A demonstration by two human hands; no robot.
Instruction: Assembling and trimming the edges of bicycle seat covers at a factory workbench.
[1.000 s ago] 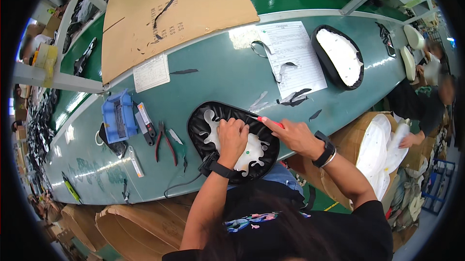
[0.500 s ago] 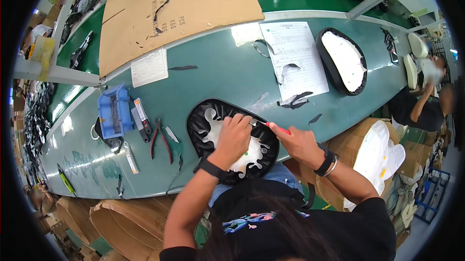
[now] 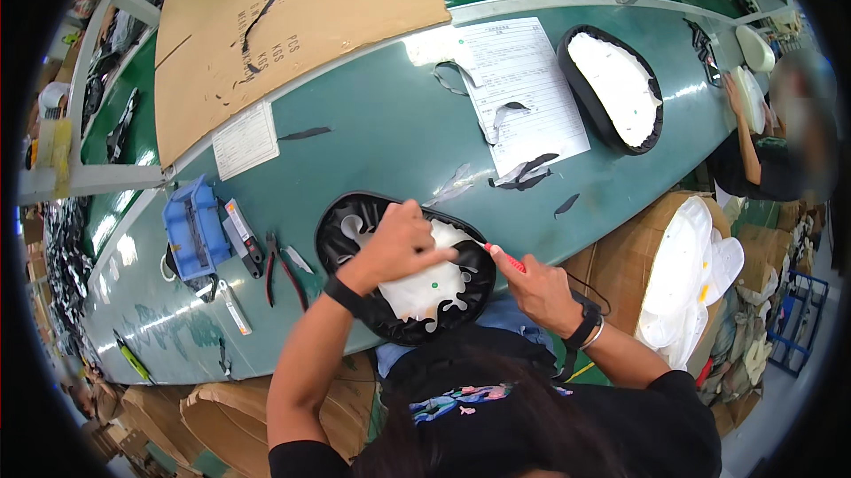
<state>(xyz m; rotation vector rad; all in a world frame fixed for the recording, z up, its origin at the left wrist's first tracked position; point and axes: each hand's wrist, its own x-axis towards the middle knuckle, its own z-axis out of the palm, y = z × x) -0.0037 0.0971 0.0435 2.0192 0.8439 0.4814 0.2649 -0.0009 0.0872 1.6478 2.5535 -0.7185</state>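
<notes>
The black cover (image 3: 335,243) lies at the lower centre of the frame, over the near edge of the green desk (image 3: 363,159) and partly over the lap. The white insert (image 3: 415,296), with a lobed edge, sits inside it. The cover appears soft, with glossy gathered folds that may slip under the fingers; the outer rim appears stiffer. The whole piece is probably light. Take hold at the outer rim; avoid pulling on the thin lobes, which may bend or tear.

The left hand (image 3: 399,243) is over the insert. Its fingers are bent; whether they pinch anything cannot be told. The right hand (image 3: 542,293), right of centre, has its fingers wrapped around a red-handled tool (image 3: 507,259). The tool points toward the right-hand rim of the cover; contact cannot be confirmed. Grip it by the handle only.

Pliers (image 3: 271,256) and a blue bin (image 3: 213,221) are at the left of the frame. Farther off, dark scraps (image 3: 537,162) lie at the lower end of a paper sheet (image 3: 523,70). Another padded piece (image 3: 589,101), black with a white centre, lies at upper right. A cardboard sheet (image 3: 328,17) fills the upper left.
</notes>
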